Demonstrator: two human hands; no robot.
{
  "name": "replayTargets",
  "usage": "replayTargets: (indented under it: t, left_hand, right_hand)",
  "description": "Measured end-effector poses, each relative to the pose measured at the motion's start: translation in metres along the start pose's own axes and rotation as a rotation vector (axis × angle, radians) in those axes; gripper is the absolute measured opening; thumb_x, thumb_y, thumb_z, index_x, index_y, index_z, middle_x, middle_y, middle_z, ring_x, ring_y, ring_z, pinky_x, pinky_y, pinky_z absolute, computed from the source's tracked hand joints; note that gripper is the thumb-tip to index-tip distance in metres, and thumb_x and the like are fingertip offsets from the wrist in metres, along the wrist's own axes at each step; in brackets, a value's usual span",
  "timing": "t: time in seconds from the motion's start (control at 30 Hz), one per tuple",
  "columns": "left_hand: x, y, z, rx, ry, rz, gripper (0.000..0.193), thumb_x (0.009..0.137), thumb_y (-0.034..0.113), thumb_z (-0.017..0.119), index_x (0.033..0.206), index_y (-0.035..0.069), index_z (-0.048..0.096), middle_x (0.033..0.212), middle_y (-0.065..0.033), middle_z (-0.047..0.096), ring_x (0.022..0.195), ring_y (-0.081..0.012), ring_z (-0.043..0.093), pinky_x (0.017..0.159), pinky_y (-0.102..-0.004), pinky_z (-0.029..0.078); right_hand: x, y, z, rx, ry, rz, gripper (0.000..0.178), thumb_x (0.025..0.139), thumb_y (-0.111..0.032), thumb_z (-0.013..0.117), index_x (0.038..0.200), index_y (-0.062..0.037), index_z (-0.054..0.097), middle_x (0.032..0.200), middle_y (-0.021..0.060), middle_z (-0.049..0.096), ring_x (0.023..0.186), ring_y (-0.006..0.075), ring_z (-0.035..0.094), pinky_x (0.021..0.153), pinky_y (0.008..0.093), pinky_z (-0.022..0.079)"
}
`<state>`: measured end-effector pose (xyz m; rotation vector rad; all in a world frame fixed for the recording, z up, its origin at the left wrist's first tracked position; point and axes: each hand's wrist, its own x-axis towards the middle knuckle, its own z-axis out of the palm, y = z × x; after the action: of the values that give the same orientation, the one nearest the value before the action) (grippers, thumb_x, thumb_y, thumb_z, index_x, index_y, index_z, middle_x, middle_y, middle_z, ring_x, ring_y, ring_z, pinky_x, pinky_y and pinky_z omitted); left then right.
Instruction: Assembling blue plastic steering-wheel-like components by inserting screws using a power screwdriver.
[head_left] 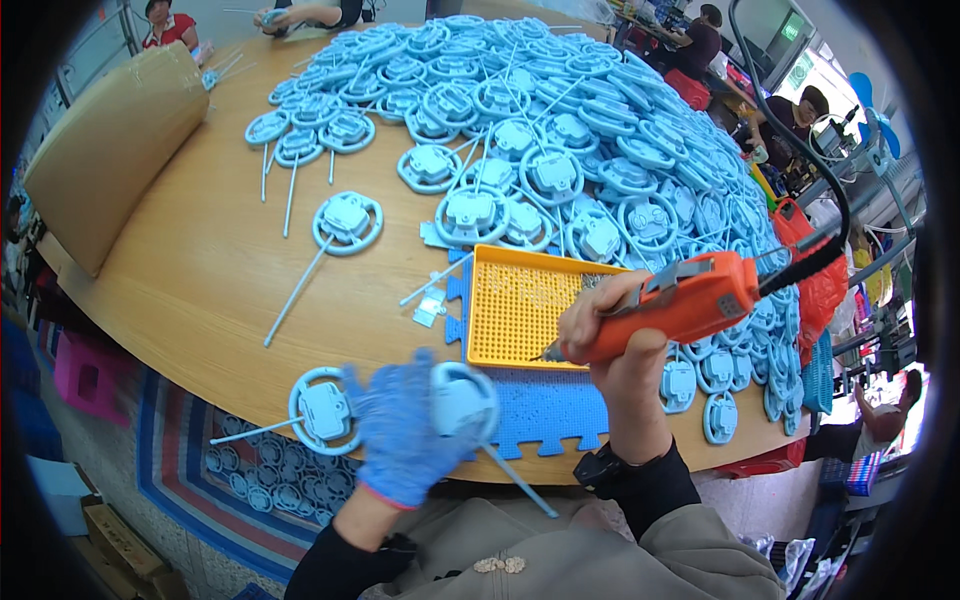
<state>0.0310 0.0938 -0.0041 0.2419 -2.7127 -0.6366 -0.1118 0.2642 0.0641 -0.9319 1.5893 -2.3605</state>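
My right hand (632, 385) is wrapped round an orange electric screwdriver (695, 305), its bit pointing left over the near rim of a yellow tray (480, 345). Small metal screws (597, 282) lie at the tray's far right. In a blue glove, my left hand (403, 432) is blurred, its fingers against a light-blue ring-shaped plastic part with a stick (465, 402), which is smeared as well. That stick points down toward my lap. Just left of the glove, a similar ring-shaped part (325, 410) rests at the table edge. A blue foam mat (545, 410) lies under the tray.
A big heap of light-blue ring parts (600, 130) covers the far and right table. One loose part (347, 222) lies left of the tray, near a small pale-blue piece (430, 306). A cardboard sheet (120, 150) stands at left. A black cable (825, 180) runs from the screwdriver.
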Motion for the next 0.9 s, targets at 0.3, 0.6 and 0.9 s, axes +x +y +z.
replayTargets:
  t: [0.3,0.6,0.9]
  left_hand:
    - [-0.104,-0.114,-0.105,0.341,0.044,-0.188,0.100,0.054,0.046,0.085,0.129,-0.006,0.042,0.095,-0.0164,0.057,0.094,-0.0347,0.055,0.100,-0.0588,0.027]
    - [-0.137,-0.132,-0.118,0.537,-0.033,-0.310,0.106,0.058,0.047,0.083,0.139,-0.001,0.037,0.089,-0.0150,0.058,0.087,-0.0347,0.057,0.094,-0.0584,0.034]
    - [0.013,-0.134,-0.092,0.337,0.206,0.088,0.064,0.072,0.023,0.078,0.128,0.005,0.053,0.108,-0.0179,0.060,0.100,-0.0380,0.055,0.086,-0.0464,0.046]
  right_hand:
    - [0.028,0.025,-0.014,0.059,0.094,-0.005,0.063,0.077,-0.060,0.071,0.101,-0.0062,0.049,0.072,0.0066,0.055,0.059,0.0173,0.054,0.054,0.0303,0.045]
    - [0.019,0.021,-0.021,0.064,0.116,-0.003,0.063,0.076,-0.056,0.075,0.100,-0.0048,0.047,0.069,0.0058,0.054,0.058,0.0168,0.056,0.051,0.0291,0.047]
    - [0.028,0.024,-0.038,0.066,0.101,-0.029,0.061,0.077,-0.058,0.073,0.101,-0.0077,0.048,0.073,0.0073,0.055,0.059,0.0168,0.054,0.050,0.0295,0.045]
